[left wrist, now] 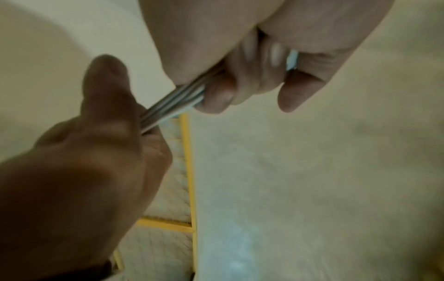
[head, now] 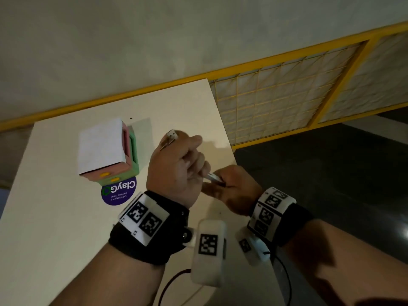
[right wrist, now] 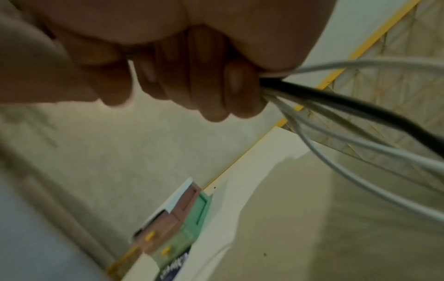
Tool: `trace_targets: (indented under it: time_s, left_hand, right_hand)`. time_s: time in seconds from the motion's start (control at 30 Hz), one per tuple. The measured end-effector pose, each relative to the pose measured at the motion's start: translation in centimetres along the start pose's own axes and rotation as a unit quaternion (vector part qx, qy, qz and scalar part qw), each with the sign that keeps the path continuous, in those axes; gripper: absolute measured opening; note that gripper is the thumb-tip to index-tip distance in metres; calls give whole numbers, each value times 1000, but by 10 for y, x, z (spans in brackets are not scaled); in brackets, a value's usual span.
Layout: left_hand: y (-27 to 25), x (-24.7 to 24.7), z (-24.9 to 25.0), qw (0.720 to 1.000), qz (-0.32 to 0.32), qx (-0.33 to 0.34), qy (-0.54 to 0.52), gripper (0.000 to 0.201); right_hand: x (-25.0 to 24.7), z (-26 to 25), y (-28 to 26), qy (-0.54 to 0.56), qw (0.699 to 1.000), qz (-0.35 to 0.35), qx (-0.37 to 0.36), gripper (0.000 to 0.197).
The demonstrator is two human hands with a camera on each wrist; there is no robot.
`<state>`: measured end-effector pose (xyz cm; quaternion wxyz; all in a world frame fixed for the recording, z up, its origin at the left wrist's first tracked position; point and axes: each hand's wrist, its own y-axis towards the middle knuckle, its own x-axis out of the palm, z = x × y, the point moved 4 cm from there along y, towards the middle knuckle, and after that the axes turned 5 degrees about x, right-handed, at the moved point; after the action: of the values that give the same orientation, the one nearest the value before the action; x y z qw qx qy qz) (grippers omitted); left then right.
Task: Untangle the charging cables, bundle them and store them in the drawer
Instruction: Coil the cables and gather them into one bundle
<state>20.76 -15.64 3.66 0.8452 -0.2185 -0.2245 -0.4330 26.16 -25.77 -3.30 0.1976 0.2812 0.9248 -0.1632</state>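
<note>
Left hand (head: 176,168) and right hand (head: 231,191), both raised above the table (head: 55,228) and nearly touching, each with fingers curled round one shared bundle of charging cables (left wrist: 173,106). The strands run straight and side by side across the short gap between the two fists. A white USB plug (head: 171,136) projects from the far side of the left hand. Beyond the right hand's little finger, several white cables and one black cable (right wrist: 336,100) fan out into loose loops. To the left of the left hand stands a small drawer unit (head: 106,151) with pink and green drawers and yellow knobs, resting partly on a round purple sticker (head: 119,193).
</note>
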Motion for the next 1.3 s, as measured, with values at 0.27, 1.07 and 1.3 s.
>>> trace_targets:
  time_s: [0.27, 1.07, 1.3]
  left_hand:
    - [16, -87, 14, 975, 211, -28, -54, 27]
    - [6, -153, 32, 966, 254, -32, 33, 29]
    - [-7, -161, 68, 754, 36, 228, 615, 25]
  right_hand:
    - [30, -31, 3, -95, 991, 0, -98, 46]
    - [75, -45, 18, -184, 980, -68, -42, 40]
    - [82, -75, 25, -365, 907, -205, -40, 39]
